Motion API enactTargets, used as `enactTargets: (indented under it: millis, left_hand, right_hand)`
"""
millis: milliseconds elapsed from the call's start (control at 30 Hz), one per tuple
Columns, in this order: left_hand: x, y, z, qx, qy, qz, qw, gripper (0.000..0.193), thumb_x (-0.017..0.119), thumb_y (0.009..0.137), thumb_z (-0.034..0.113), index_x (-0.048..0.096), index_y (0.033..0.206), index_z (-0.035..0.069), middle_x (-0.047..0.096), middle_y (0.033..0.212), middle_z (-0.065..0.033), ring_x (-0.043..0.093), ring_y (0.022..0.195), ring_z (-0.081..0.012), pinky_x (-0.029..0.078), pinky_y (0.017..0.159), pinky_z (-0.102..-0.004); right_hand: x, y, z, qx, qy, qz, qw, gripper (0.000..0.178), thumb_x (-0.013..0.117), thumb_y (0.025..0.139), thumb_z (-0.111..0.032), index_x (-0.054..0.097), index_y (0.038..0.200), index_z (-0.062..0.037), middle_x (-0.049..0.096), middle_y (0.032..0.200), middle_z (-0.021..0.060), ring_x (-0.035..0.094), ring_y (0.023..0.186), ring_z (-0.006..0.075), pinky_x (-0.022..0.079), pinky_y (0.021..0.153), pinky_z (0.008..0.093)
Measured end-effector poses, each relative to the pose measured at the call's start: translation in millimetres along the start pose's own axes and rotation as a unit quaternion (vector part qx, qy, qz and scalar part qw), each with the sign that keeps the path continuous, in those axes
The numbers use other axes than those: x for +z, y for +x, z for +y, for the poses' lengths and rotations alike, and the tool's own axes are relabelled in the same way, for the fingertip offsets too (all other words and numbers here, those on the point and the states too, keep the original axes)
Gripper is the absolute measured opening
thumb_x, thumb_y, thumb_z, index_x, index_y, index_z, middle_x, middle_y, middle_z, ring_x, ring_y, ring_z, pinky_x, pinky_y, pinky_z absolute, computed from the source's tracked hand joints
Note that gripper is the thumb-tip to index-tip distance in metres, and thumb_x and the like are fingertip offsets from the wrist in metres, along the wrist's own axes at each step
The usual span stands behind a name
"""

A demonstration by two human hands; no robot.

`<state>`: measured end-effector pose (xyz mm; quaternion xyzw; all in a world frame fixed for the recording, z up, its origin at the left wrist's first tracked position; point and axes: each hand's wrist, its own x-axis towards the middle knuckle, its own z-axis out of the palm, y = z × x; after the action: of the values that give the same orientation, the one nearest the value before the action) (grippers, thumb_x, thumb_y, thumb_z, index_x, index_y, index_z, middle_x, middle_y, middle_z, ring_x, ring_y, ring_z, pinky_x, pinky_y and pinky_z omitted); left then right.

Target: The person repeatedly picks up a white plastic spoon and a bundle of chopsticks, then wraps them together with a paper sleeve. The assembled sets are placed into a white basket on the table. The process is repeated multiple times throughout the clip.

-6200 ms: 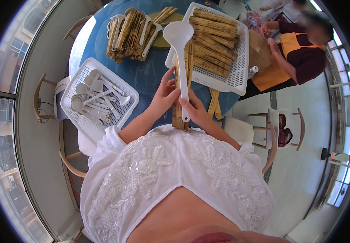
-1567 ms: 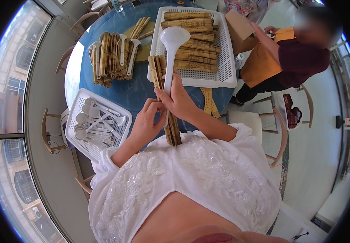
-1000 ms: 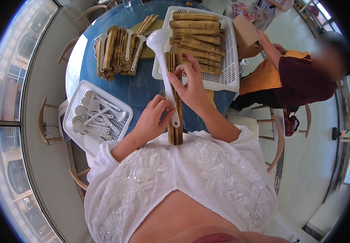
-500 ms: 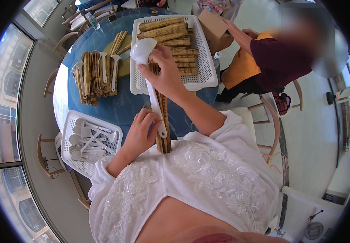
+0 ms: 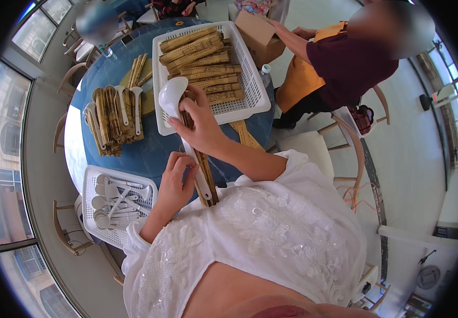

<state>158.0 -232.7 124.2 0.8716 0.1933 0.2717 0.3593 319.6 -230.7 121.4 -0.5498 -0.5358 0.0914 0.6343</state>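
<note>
Between my hands lies a white ladle [image 5: 172,93], its bowl up by the far basket and its handle pointing back toward me. It rests along a narrow bundle of tan bamboo slips [image 5: 209,177] with dark marks, whose near end touches my white top. My right hand [image 5: 201,121] is closed round the bundle just below the bowl, thumb against the ladle's neck. My left hand [image 5: 175,183] pinches at the middle of the handle, fingers bent. What its fingertips grip besides the handle is partly hidden.
A white basket [image 5: 263,103] of bamboo bundles stands on the round blue table [image 5: 154,146]. More bundles with white ladles [image 5: 124,114] lie at left. A lower white basket [image 5: 92,212] holds several ladles. At right, a person in an orange apron [image 5: 299,95] handles a cardboard box [image 5: 258,40].
The view has shifted a little. The ladle's bowl has come down nearer to me along the bundle, and both hands still hold on. A flat yellowish piece shows beyond my right forearm.
</note>
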Motion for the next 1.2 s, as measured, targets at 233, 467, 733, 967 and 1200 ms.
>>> enactTargets:
  millis: [233, 467, 733, 967, 1200]
  left_hand:
    - [1.0, -1.6, 6.4, -0.014, 0.048, -0.002, 0.999, 0.009, 0.057, 0.084, -0.003, 0.048, 0.088, -0.002, 0.051, 0.086, -0.0143, 0.051, 0.083, -0.0302, 0.042, 0.073, -0.0355]
    - [9.2, 5.0, 10.5, 0.013, 0.044, -0.018, 0.999, 0.01, 0.056, 0.083, -0.005, 0.046, 0.086, -0.003, 0.047, 0.084, -0.0127, 0.047, 0.078, -0.0266, 0.04, 0.074, -0.0317]
    - [11.8, 4.6, 15.3, 0.01, 0.06, -0.027, 0.998, 0.01, 0.057, 0.084, -0.003, 0.048, 0.088, -0.002, 0.05, 0.086, -0.0148, 0.051, 0.081, -0.0306, 0.042, 0.073, -0.0357]
    - [16.0, -0.4, 3.2, 0.03, 0.063, -0.018, 0.997, 0.02, 0.06, 0.083, -0.001, 0.049, 0.099, -0.001, 0.05, 0.095, -0.015, 0.053, 0.085, -0.0281, 0.044, 0.076, -0.0347]
    - [33.4, -9.1, -8.0, -0.135, -0.237, 0.008, 0.962, 0.054, 0.063, 0.086, 0.011, 0.031, 0.129, 0.0, 0.031, 0.132, -0.015, 0.054, 0.103, -0.0231, 0.046, 0.082, -0.0314]
  right_hand:
    - [4.5, -17.5, -0.2, -0.034, 0.031, 0.009, 0.999, 0.027, 0.066, 0.084, -0.016, 0.046, 0.097, -0.0033, 0.024, 0.137, 0.024, 0.036, 0.12, 0.0446, 0.036, 0.098, 0.043]
    - [-1.2, -16.2, 5.2, -0.006, 0.053, 0.093, 0.994, 0.025, 0.063, 0.086, -0.016, 0.044, 0.095, -0.0018, 0.033, 0.124, 0.0207, 0.048, 0.098, 0.0333, 0.044, 0.08, 0.0333]
    - [1.4, -19.9, 13.3, 0.052, 0.135, 0.121, 0.982, 0.039, 0.062, 0.088, -0.018, 0.034, 0.11, -0.0033, 0.033, 0.124, 0.0181, 0.045, 0.105, 0.0235, 0.042, 0.085, 0.0318]
    - [-2.0, -21.7, 12.5, 0.156, 0.268, 0.069, 0.948, 0.046, 0.06, 0.09, -0.019, 0.026, 0.117, -0.0057, 0.041, 0.113, 0.011, 0.046, 0.104, 0.0144, 0.043, 0.085, 0.0276]
    - [-13.2, -17.2, 6.0, 0.196, 0.319, 0.065, 0.925, 0.043, 0.06, 0.091, -0.019, 0.027, 0.116, -0.0078, 0.042, 0.111, 0.0098, 0.047, 0.101, 0.0132, 0.044, 0.082, 0.026]
